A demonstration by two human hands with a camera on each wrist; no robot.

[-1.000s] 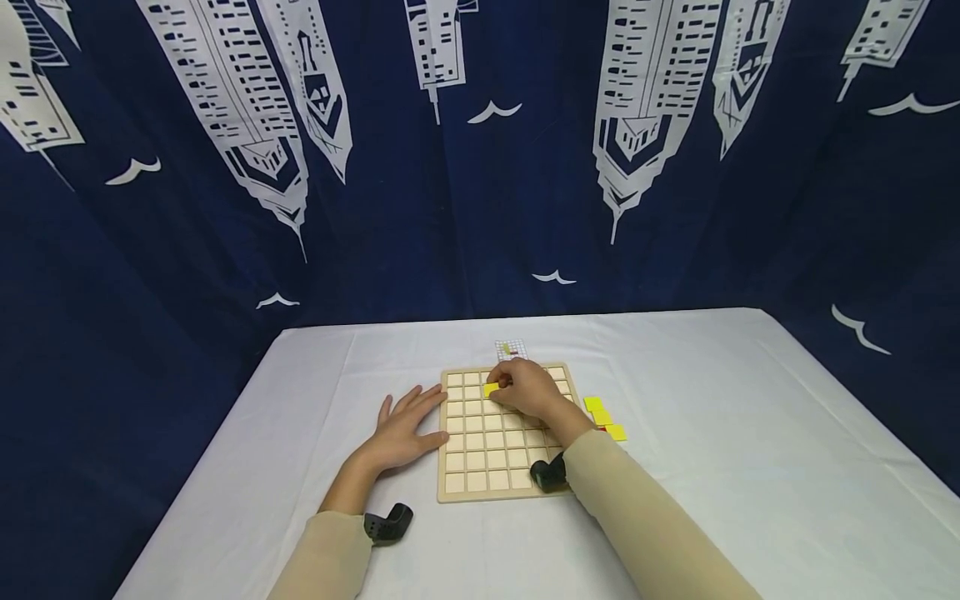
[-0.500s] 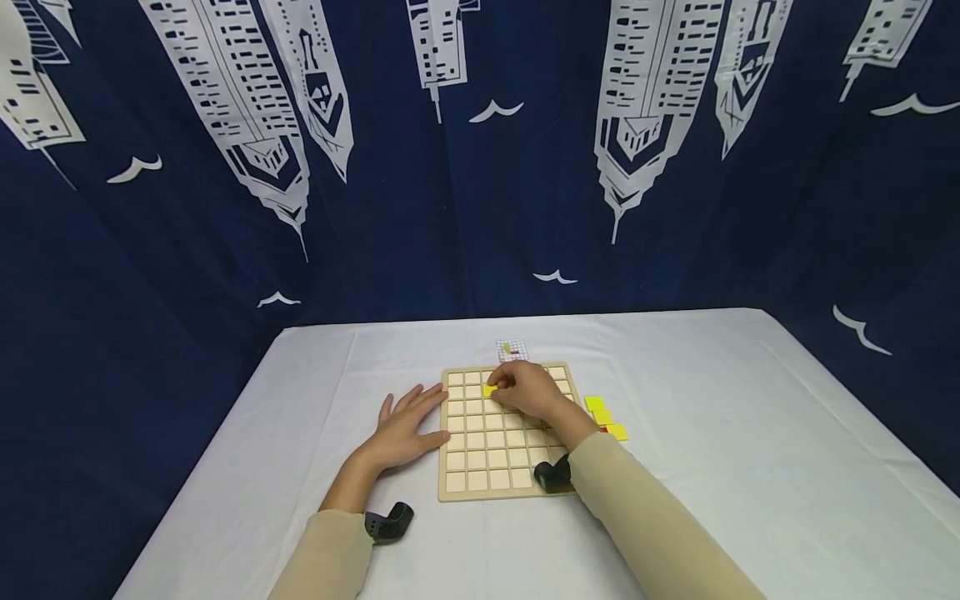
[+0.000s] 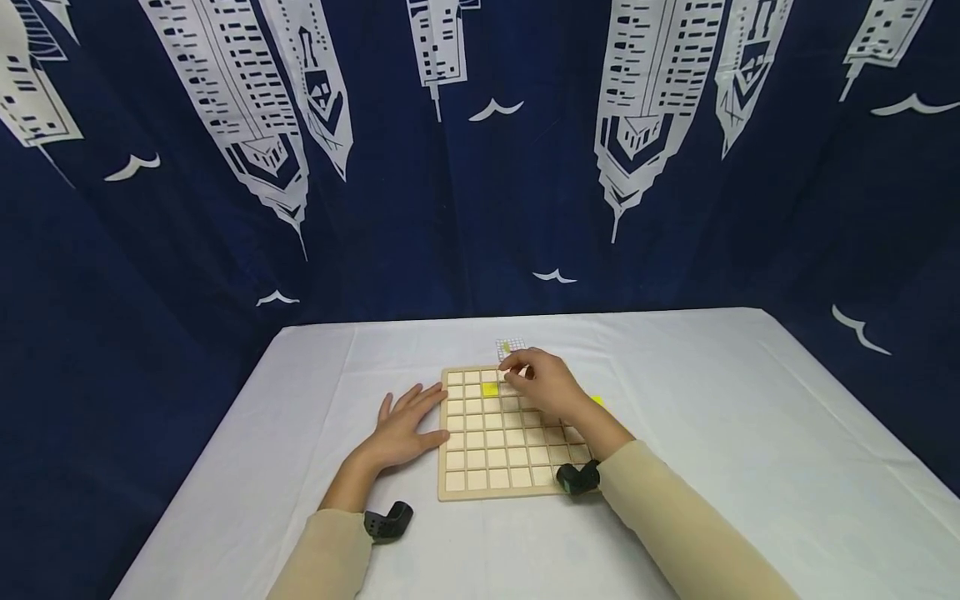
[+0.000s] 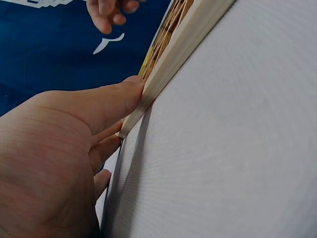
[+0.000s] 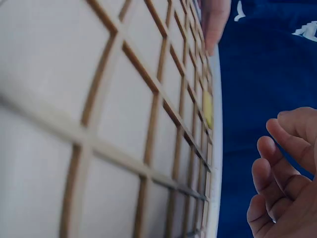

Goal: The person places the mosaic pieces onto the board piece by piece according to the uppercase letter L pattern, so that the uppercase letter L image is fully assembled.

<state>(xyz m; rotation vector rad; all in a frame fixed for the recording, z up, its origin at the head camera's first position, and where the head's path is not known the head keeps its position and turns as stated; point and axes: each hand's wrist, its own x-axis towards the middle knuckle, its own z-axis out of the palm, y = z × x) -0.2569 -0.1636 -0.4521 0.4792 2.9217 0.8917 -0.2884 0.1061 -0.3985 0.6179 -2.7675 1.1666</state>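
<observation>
A wooden grid board lies on the table, with a yellow square tile in a cell of its second row from the far side. My left hand rests flat at the board's left edge, fingers spread. In the left wrist view its thumb touches the wooden side wall. Over the board's far part, to the right of that tile, hovers my right hand. The right wrist view shows its fingers loosely bent with nothing between them, apart from the board.
A small card printed with a coloured grid lies just beyond the board, partly covered by my right hand. One more yellow tile peeks out past my right wrist. White cloth covers the table; a dark blue curtain hangs behind.
My right hand has let go of the yellow tile, which stays in its cell, and has risen to the right. It now hides most of the loose tiles. My left hand stays put.
</observation>
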